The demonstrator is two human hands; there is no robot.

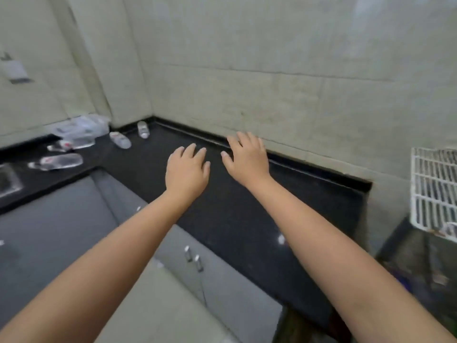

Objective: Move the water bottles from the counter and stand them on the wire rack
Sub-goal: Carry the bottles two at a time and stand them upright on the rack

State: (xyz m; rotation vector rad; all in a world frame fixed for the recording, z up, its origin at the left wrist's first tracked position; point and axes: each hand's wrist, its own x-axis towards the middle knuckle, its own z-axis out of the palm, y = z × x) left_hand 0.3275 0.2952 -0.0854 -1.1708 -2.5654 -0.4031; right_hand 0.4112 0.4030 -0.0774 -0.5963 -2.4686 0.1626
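Several clear plastic water bottles lie on their sides on the black counter at the far left: one near the counter's front edge, one further back, one in the corner, plus a blurred heap against the wall. My left hand and my right hand are stretched out over the middle of the counter, fingers spread, holding nothing, well to the right of the bottles. The white wire rack is at the right edge, past the counter's end.
Tiled walls run behind the counter and meet in a corner. Grey cabinet doors with metal handles sit below the counter's front edge. A sink is at the far left. The counter ends short of the rack.
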